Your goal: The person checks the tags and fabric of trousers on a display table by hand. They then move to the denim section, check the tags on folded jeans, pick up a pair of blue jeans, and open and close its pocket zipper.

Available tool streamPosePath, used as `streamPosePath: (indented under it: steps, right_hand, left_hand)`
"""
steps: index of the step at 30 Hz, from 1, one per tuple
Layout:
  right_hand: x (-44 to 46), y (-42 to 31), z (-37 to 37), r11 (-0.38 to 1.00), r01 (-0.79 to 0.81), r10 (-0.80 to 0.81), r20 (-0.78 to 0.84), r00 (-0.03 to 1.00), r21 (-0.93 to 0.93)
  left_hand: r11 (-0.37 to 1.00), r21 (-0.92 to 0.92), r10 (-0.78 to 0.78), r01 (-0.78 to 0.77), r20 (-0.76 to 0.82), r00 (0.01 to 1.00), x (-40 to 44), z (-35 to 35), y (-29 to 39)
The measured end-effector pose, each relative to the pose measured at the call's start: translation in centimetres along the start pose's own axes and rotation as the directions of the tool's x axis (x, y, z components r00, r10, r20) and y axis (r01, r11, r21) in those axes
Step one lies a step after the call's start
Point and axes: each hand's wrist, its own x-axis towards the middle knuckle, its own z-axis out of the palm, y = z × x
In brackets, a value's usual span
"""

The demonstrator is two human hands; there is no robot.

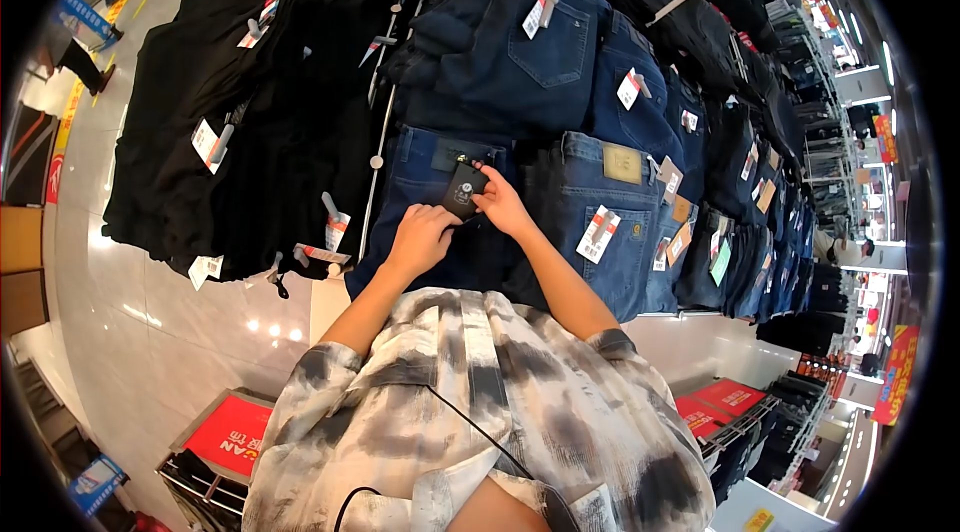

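Observation:
A black hang tag (463, 191) with a pale round emblem is held over a pair of dark blue jeans (415, 160). My right hand (500, 202) pinches the tag along its right side, fingertips near its top corner. At the tag's lower left edge, my left hand (421, 238) has its fingers bent and closed on it; the thumb is mostly hidden. The jeans lie folded at the front of the display, with a dark waistband patch (462, 153) just behind the tag.
Folded blue jeans (610, 202) with a tan patch lie to the right. Black trousers (240, 132) with price tags fill the left. A thin metal divider (377, 160) runs between the stacks. Red-signed racks (228, 432) stand behind me, and tiled floor (150, 332) shows at left.

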Motion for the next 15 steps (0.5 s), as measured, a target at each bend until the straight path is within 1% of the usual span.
streamPosePath:
  steps: [1, 4, 5, 8, 11, 14, 15]
  right_hand:
    - [0.0, 0.3, -0.2, 1.0, 0.006, -0.006, -0.004, 1.0, -0.008]
    - [0.2, 0.4, -0.9, 0.99, 0.037, -0.033, 0.029, 0.999, -0.136]
    - [0.1, 0.5, -0.8, 0.989, 0.049, -0.048, 0.005, 0.999, -0.137]
    - [-0.5, -1.0, -0.9, 0.981, 0.0, 0.006, 0.031, 1.0, -0.192]
    - [-0.7, -1.4, -1.3, 0.957, 0.048, -0.036, 0.048, 0.998, -0.287]
    - [-0.3, -1.7, -2.0, 0.958, 0.058, -0.049, 0.04, 0.998, -0.279]
    - [-0.2, -1.9, -2.1, 0.98, 0.013, -0.012, 0.01, 1.0, -0.196]
  left_hand:
    - [1.0, 0.01, -0.002, 0.002, 0.008, 1.0, 0.0, 0.0, 0.0]
    - [1.0, 0.013, -0.013, 0.013, 0.037, 0.999, 0.1, -0.1, 0.1]
    - [1.0, 0.015, -0.008, 0.008, 0.037, 0.999, 0.1, -0.1, 0.1]
    - [1.0, 0.023, -0.006, 0.006, 0.027, 1.0, -0.1, 0.1, 0.2]
    - [1.0, 0.03, -0.006, 0.006, 0.006, 1.0, -0.2, 0.0, 0.2]
    - [1.0, 0.006, -0.02, 0.02, -0.003, 1.0, 0.0, -0.2, 0.5]
    - [0.999, -0.011, -0.032, 0.032, -0.008, 0.999, 0.2, -0.4, 0.7]
